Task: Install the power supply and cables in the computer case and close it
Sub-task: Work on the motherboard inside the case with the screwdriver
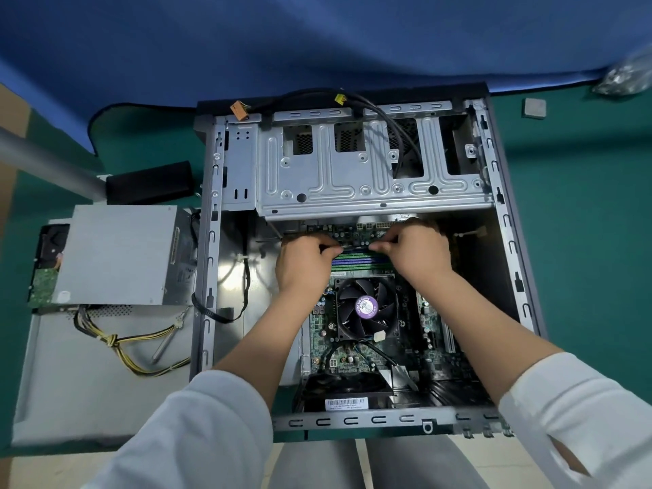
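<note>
The open computer case (508,220) lies on its side on the green table. The grey power supply (116,255) sits outside it, to the left, with its yellow and black cables (141,347) trailing over the loose side panel (70,382). Both of my hands are inside the case at the memory slots, just above the CPU fan (365,308). My left hand (303,259) pinches the left end of a thin memory module (354,246), and my right hand (412,248) pinches its right end. Fingers hide the module's ends.
A metal drive cage (352,171) spans the case's far half, with black cables ending in an orange connector (239,111) draped over it. A hard drive (47,270) lies partly under the power supply. A black box (150,181) lies left of the case; a plastic bag (624,77) sits far right.
</note>
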